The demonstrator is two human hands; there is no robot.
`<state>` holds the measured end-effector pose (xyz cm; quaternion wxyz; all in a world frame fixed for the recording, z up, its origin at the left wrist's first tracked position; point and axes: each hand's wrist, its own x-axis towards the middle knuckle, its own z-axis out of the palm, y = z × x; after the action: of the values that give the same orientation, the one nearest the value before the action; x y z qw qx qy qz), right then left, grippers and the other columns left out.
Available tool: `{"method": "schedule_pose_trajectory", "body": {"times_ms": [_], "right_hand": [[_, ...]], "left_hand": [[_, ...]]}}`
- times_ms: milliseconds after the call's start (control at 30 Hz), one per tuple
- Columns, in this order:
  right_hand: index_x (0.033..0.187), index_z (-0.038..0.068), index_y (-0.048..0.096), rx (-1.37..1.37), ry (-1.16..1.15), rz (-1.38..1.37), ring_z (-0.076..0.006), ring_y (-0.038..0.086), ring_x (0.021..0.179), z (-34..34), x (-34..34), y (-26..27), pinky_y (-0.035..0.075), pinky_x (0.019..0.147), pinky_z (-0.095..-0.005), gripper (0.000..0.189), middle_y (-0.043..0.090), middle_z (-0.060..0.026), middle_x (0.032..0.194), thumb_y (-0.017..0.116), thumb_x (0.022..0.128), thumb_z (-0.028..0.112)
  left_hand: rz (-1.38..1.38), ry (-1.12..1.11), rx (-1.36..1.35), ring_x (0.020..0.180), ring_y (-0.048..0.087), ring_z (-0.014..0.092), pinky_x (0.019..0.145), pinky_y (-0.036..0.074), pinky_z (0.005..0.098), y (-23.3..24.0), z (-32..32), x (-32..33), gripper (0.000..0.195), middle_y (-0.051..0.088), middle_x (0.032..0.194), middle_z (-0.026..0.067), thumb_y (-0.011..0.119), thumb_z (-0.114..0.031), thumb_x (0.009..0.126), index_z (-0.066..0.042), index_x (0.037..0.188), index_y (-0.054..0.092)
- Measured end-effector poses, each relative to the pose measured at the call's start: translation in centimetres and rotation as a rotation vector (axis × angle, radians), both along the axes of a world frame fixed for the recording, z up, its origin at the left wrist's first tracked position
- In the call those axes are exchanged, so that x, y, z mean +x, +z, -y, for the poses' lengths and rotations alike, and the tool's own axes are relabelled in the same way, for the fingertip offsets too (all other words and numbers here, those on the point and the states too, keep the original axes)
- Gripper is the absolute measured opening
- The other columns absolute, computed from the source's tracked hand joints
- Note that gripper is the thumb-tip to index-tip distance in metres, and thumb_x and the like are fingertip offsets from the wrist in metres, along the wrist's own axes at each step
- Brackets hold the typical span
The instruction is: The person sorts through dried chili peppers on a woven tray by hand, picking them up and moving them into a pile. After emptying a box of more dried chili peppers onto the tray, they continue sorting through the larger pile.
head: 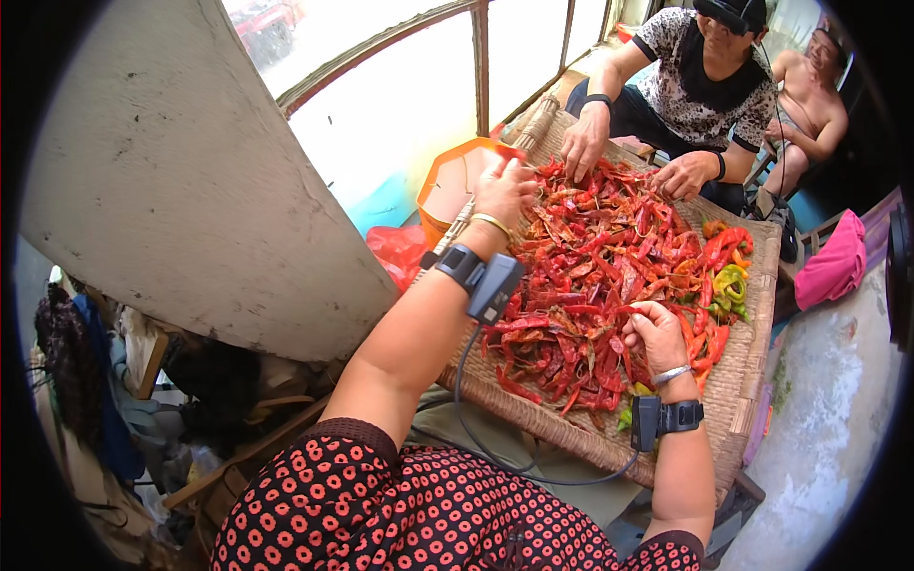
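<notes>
Dried red chili peppers (585, 285) lie heaped on a woven straw tray (757, 285) before me. My left hand (503, 193) is raised at the tray's far left edge, beside an orange bucket (428, 189); a red chili (510, 152) shows at its fingertips, but blur hides whether they grip it. Over the near right part of the heap, my right hand (655, 339) pinches a red chili (625, 310) between thumb and fingers. Yellow-green peppers (730, 285) and fresher red ones lie at the tray's right side.
Across the tray, a co-worker's two hands (585, 143) touch the chilies. Another person (814, 107) sits behind. A red plastic bag (395, 250) lies beside the bucket. A pale curved surface (200, 178) stands at left, and a pink cloth (834, 260) hangs at right. Cables run from my wrist devices.
</notes>
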<state>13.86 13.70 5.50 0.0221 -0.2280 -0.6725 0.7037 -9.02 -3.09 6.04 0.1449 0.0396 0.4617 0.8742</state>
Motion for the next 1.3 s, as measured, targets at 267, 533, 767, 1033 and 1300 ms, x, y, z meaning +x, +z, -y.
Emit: {"method": "schedule_pose_trajectory", "body": {"times_ms": [267, 533, 767, 1033, 1300], "right_hand": [[0.087, 0.000, 0.052, 0.059, 0.035, -0.036, -0.0089, 0.050, 0.049, -0.3, 0.4, -0.1, 0.044, 0.048, -0.0218, 0.010, 0.054, -0.0045, 0.063, 0.046, 0.081, 0.004], [0.086, 0.002, 0.057, 0.281, 0.094, -0.020, -0.0096, 0.053, 0.053, 0.8, 0.0, -1.0, 0.043, 0.048, -0.0226, 0.016, 0.056, -0.0029, 0.065, 0.054, 0.077, 0.015], [0.100, 0.003, 0.053, 0.427, -0.084, -0.125, -0.0101, 0.054, 0.070, -0.3, 0.3, -0.2, 0.045, 0.057, -0.0245, 0.030, 0.056, -0.0037, 0.082, 0.054, 0.078, 0.023], [0.100, 0.005, 0.052, 1.185, -0.008, -0.130, -0.0284, 0.050, 0.085, -1.1, 0.2, -1.1, 0.041, 0.076, -0.0356, 0.035, 0.051, -0.0124, 0.094, 0.060, 0.069, 0.020], [0.108, 0.010, 0.044, 1.253, 0.268, 0.129, -0.0298, 0.046, 0.092, -0.8, 0.6, -1.7, 0.040, 0.079, -0.0374, 0.045, 0.048, -0.0129, 0.095, 0.062, 0.068, 0.019]], "left_hand": [[-0.360, -0.793, -0.555, 0.064, 0.055, 0.012, 0.057, 0.045, 0.0237, -0.6, -3.0, 6.7, 0.025, 0.058, 0.083, 0.0068, 0.049, -0.019, 0.083, -0.001, 0.099, 0.053], [-1.077, -0.889, -0.886, 0.064, 0.058, 0.015, 0.060, 0.046, 0.0265, -2.0, -2.6, 10.6, 0.020, 0.059, 0.068, 0.0099, 0.056, -0.019, 0.075, -0.002, 0.087, 0.059], [-0.184, -0.559, -0.456, 0.050, 0.050, 0.006, 0.047, 0.041, 0.0181, 2.5, -1.3, 5.9, 0.014, 0.058, 0.063, 0.0017, 0.052, -0.018, 0.080, -0.008, 0.073, 0.057], [0.207, 0.064, -0.045, 0.058, 0.052, 0.009, 0.049, 0.044, 0.0184, 0.2, 0.6, 0.5, 0.023, 0.056, 0.076, 0.0049, 0.044, -0.027, 0.085, -0.006, 0.093, 0.047], [-1.329, -0.601, -0.772, 0.073, 0.056, 0.023, 0.065, 0.046, 0.0312, -1.9, -2.9, 8.4, 0.023, 0.058, 0.081, 0.0106, 0.059, -0.010, 0.070, -0.004, 0.092, 0.057]]}}
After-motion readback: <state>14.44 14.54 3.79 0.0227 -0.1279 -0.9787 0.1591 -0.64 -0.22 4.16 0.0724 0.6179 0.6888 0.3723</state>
